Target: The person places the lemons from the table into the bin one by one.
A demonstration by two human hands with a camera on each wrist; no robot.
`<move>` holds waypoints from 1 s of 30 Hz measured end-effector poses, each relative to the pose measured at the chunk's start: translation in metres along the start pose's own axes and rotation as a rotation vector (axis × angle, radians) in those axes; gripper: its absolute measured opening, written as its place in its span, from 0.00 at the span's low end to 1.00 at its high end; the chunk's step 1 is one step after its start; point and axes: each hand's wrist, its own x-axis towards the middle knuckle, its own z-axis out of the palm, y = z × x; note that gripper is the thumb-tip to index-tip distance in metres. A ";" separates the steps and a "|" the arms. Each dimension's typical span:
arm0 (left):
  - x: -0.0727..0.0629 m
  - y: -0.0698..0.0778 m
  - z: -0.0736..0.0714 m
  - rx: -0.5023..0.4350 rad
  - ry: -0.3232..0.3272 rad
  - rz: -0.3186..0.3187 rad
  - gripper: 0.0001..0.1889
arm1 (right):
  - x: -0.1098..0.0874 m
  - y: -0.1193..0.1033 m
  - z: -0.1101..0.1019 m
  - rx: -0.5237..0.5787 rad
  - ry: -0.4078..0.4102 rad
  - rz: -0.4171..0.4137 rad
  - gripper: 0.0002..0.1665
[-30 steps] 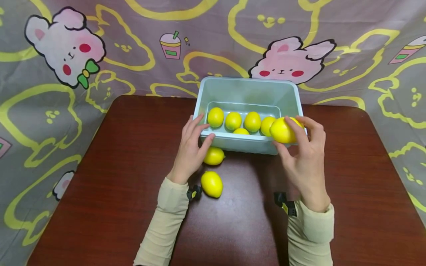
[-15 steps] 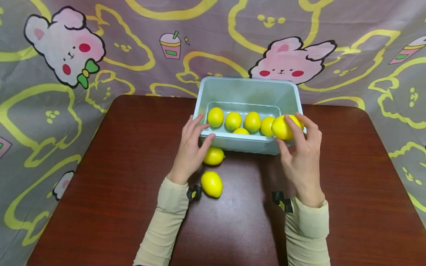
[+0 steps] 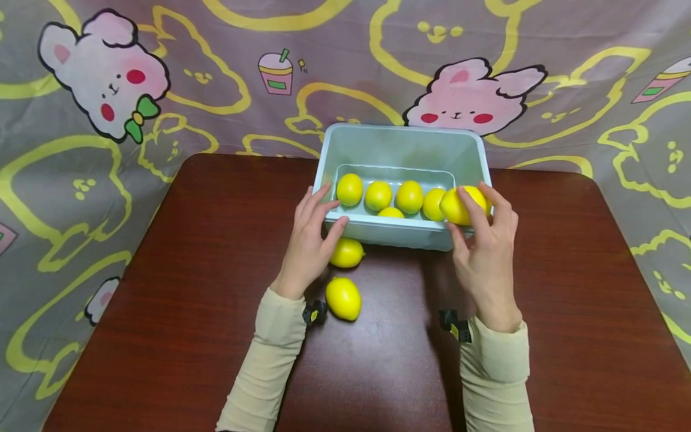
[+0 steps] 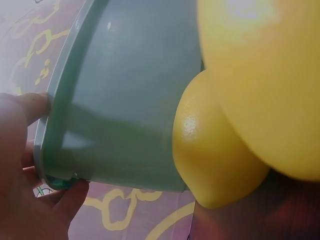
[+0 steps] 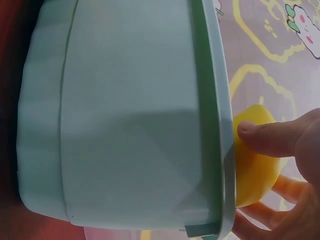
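In the head view, my right hand (image 3: 488,258) holds a yellow lemon (image 3: 456,206) between thumb and fingers, over the right front part of a pale blue-green plastic bin (image 3: 388,228). The right wrist view shows the held lemon (image 5: 255,165) right at the bin's rim, with the thumb across it. My left hand (image 3: 308,246) holds the bin's left front corner, thumb at the front rim and fingers over the side. Several lemons (image 3: 409,197) lie on the bin's floor, one partly hidden by the front wall. The left wrist view shows fingers (image 4: 75,200) around the bin's corner.
Two lemons lie on the dark brown table (image 3: 178,288) in front of the bin: a nearer lemon (image 3: 344,299), and a farther lemon (image 3: 346,253) beside the left hand. A patterned cloth (image 3: 345,66) stands behind the table and along both sides.
My right hand has shifted slightly left and away from the body with its lemon, now farther over the bin's front rim. The left hand and the other lemons stay where they were.
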 end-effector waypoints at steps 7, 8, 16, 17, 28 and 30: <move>-0.001 0.000 0.000 0.001 -0.002 -0.007 0.18 | -0.001 0.004 0.007 0.013 0.045 0.003 0.27; -0.001 0.000 0.000 0.002 -0.003 -0.008 0.18 | -0.001 0.005 0.008 0.020 0.060 0.002 0.26; -0.001 -0.001 0.000 0.008 0.001 0.002 0.18 | -0.001 0.007 0.009 0.028 0.073 0.013 0.23; 0.000 -0.001 0.000 0.009 0.002 0.003 0.18 | -0.001 0.007 0.009 0.027 0.071 0.010 0.23; 0.000 0.000 0.000 -0.002 0.002 0.007 0.18 | -0.001 0.004 0.007 0.016 0.032 -0.009 0.23; 0.000 0.000 0.000 -0.002 0.002 0.009 0.18 | -0.001 0.004 0.007 0.017 0.029 -0.016 0.23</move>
